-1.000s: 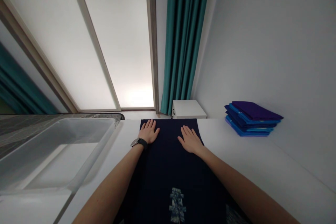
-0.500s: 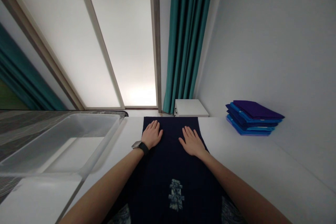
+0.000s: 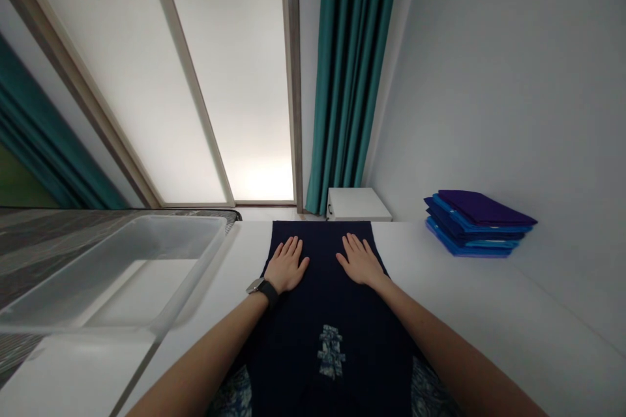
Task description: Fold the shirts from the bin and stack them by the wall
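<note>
A dark navy cloth [image 3: 323, 300] lies spread on the white table, running from the far edge down toward my body, with a patterned blue-and-white patch [image 3: 331, 352] near its lower middle. My left hand [image 3: 287, 265] rests flat on the cloth's left side, fingers apart, a dark-strapped watch [image 3: 263, 289] on the wrist. On the right side of the cloth, my right hand [image 3: 360, 260] lies flat too, its fingers spread. Neither hand holds anything. Patterned patches also show at both lower sides of the cloth.
To the left, a translucent plastic bin [image 3: 188, 290] stands on the white table [image 3: 469, 313]. A stack of folded blue and purple cloths [image 3: 482, 225] sits at the right by the wall. Past the far edge are a white cabinet [image 3: 358, 203] and a teal curtain [image 3: 353, 78].
My left hand has slid a little toward me on the cloth. My right hand has barely moved. The view has shifted slightly.
</note>
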`<state>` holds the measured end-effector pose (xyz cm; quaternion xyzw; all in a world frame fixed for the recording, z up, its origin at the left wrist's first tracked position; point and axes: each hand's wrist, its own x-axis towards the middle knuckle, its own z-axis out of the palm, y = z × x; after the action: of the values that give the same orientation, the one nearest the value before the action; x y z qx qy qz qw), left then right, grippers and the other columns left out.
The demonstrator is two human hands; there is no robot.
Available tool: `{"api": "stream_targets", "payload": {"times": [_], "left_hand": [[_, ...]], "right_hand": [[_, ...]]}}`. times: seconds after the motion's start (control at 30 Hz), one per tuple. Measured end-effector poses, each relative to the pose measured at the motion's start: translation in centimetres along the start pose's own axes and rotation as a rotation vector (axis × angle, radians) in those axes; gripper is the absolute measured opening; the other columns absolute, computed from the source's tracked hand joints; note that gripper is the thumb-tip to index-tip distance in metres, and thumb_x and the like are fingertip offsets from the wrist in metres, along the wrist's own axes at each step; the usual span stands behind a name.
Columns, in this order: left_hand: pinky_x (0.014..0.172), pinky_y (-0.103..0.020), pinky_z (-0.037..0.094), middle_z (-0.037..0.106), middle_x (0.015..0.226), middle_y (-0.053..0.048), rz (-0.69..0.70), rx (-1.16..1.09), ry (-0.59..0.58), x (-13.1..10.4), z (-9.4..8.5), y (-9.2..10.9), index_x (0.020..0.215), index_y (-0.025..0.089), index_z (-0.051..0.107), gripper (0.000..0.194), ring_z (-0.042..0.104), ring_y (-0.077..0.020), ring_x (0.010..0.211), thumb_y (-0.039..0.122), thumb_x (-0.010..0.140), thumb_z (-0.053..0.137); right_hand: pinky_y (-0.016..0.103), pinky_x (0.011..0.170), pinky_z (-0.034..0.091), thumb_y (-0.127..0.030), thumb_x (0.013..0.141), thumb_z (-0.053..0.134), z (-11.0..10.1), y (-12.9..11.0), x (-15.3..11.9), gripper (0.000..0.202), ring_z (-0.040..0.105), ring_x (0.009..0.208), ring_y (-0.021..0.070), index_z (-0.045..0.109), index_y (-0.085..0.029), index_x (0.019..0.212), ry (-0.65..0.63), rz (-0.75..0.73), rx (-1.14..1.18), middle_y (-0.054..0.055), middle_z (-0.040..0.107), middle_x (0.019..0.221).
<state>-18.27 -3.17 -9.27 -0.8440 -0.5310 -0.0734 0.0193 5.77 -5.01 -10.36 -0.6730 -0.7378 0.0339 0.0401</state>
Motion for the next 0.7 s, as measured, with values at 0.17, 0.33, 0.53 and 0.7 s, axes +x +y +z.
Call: {"api": "stream_targets", "payload": {"times": [0.17,0.33,0.53,0.7], "left_hand": [[0.119,-0.04,0.019,0.032,0.156,-0.006,-0.015,-0.015,0.0,2.3,0.5,-0.8,0.147,0.018,0.037,0.059,0.023,-0.0204,0.146,0.048,0.097,0.028],[0.119,-0.041,0.018,0.031,0.156,-0.006,-0.024,-0.029,0.0,4.2,1.0,-1.5,0.148,0.018,0.036,0.06,0.022,-0.021,0.146,0.049,0.096,0.027],[0.118,-0.042,0.019,0.03,0.156,-0.008,-0.017,-0.027,-0.013,4.8,1.0,-1.8,0.148,0.016,0.035,0.061,0.022,-0.0213,0.146,0.048,0.097,0.026],[0.118,-0.041,0.02,0.035,0.155,-0.007,-0.008,-0.024,0.022,4.7,0.9,-1.4,0.146,0.017,0.039,0.058,0.025,-0.0212,0.145,0.046,0.097,0.027]], "right_hand": [[0.044,0.118,0.003,-0.056,0.095,0.012,-0.1,0.9,2.6,0.075,0.007,0.148,0.0216,0.021,-0.008,0.152,-0.026,-0.018,0.004,0.012,0.015,0.16],[0.042,0.119,0.005,-0.049,0.097,0.014,-0.5,0.9,3.7,0.071,0.011,0.148,0.0212,0.024,-0.006,0.151,-0.011,-0.014,-0.002,0.012,0.019,0.159],[0.045,0.119,0.008,-0.047,0.097,0.017,-0.7,-0.6,-0.6,0.069,0.018,0.146,0.0253,0.03,-0.004,0.149,0.027,-0.016,-0.022,0.015,0.026,0.156],[0.046,0.119,0.009,-0.053,0.096,0.015,-0.5,-1.5,-5.2,0.072,0.013,0.147,0.0254,0.028,-0.007,0.151,0.014,-0.054,0.003,0.013,0.021,0.158]]}}
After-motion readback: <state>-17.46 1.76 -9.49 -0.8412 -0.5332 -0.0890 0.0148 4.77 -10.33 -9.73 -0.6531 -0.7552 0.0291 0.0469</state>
